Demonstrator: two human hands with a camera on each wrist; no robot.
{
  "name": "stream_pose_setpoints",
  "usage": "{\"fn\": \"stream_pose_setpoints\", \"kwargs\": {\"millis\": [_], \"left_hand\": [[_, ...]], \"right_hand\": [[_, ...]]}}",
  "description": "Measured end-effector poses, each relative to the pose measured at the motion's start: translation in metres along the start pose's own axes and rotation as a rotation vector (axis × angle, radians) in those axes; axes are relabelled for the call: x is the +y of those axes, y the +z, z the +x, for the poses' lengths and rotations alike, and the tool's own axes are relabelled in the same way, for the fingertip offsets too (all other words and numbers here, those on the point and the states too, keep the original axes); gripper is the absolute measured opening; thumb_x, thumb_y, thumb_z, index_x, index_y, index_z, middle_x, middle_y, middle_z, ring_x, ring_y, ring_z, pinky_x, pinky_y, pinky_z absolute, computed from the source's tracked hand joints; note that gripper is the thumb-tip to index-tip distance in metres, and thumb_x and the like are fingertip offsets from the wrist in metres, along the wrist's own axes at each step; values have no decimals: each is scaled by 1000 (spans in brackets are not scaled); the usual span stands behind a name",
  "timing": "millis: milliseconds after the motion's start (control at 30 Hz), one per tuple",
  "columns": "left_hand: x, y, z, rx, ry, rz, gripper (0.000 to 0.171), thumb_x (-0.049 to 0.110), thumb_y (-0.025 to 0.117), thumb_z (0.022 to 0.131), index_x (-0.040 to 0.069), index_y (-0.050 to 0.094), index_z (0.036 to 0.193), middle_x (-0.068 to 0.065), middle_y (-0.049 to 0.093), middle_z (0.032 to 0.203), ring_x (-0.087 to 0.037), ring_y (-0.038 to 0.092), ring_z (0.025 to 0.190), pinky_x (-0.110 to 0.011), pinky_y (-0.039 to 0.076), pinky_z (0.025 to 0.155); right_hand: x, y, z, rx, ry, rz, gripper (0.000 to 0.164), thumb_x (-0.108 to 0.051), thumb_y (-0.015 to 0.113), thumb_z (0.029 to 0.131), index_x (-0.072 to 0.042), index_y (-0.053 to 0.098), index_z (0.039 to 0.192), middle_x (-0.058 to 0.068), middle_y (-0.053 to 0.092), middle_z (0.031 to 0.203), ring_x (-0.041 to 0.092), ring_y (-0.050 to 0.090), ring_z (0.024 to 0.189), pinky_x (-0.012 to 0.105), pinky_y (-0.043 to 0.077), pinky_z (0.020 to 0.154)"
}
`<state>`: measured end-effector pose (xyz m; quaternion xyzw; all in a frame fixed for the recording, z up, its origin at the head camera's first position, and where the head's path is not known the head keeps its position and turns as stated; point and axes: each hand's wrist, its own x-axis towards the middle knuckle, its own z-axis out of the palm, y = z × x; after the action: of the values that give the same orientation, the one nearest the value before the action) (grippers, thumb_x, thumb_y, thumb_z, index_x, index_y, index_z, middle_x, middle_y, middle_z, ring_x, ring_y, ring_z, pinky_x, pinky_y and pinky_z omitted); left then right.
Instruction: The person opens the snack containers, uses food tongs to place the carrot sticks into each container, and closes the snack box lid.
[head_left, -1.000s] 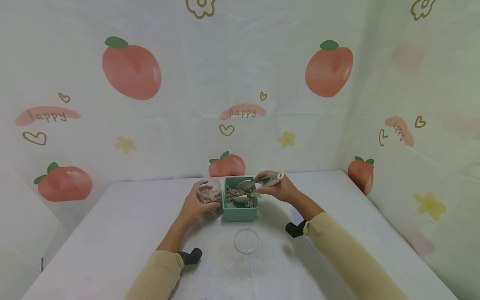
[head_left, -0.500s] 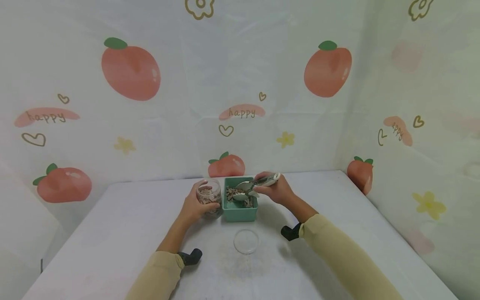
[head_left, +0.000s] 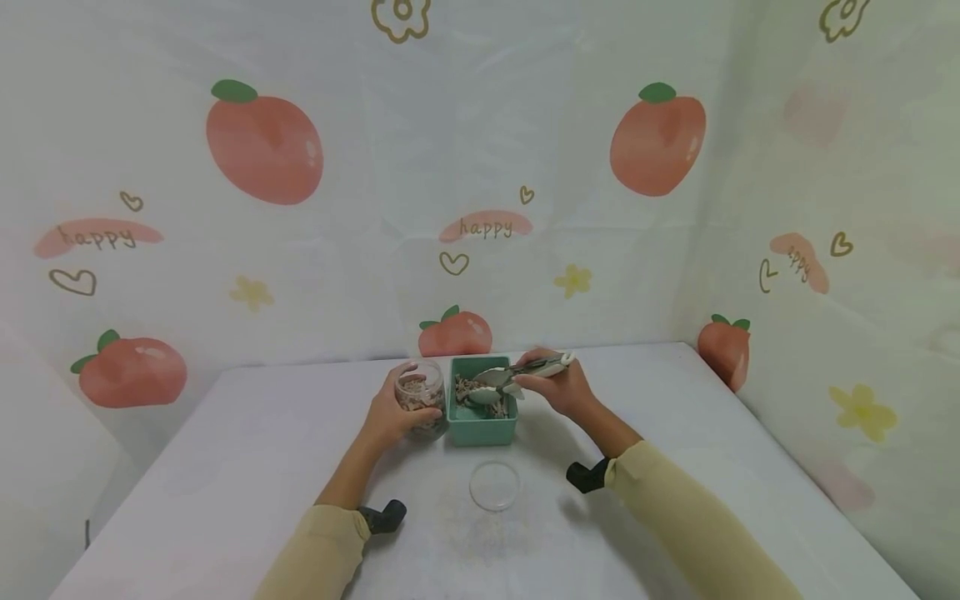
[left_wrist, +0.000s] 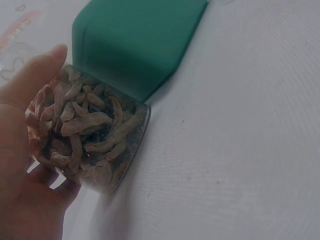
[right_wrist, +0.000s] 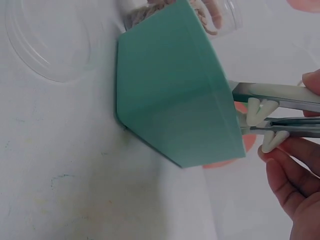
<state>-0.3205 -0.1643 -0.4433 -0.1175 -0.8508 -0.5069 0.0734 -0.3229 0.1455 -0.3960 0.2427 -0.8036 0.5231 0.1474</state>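
Observation:
My left hand [head_left: 392, 410] grips a clear jar [head_left: 422, 427] from its left side, thumb across the front. Brown, finger-like dried pieces [left_wrist: 90, 125] fill much of the jar, which stands against a green rectangular box [head_left: 482, 431]. More of the brown pieces [head_left: 497, 408] lie inside the box. In my right hand [head_left: 558, 385] is a pair of tongs [head_left: 536, 367], held by the handles between thumb and fingers. Their white-edged heads [head_left: 486, 395] are spread a little and reach down into the box. From the right wrist, the box wall hides the heads.
A round clear lid [head_left: 495, 486] lies on the white table [head_left: 420, 550] in front of the box. Behind the table hangs a white backdrop [head_left: 360, 275] printed with fruit, close beyond the box and jar.
The tongs' heads have shifted slightly within the box, and my right hand moved a little left and then back. My left hand keeps its hold on the jar.

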Motion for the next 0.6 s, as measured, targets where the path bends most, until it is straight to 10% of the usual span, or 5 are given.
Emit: {"fn": "stream_pose_setpoints", "kwargs": {"millis": [600], "left_hand": [[0,1,0,0,26,-3,96,28,88,72,15,31,148,-4,53,137,-31,44,128,-52,37,102]], "right_hand": [[-41,-20,-6,13,-59,125,21,5,70,85,16,63,102,32,65,97,17,57,75,23,48,63]]}}
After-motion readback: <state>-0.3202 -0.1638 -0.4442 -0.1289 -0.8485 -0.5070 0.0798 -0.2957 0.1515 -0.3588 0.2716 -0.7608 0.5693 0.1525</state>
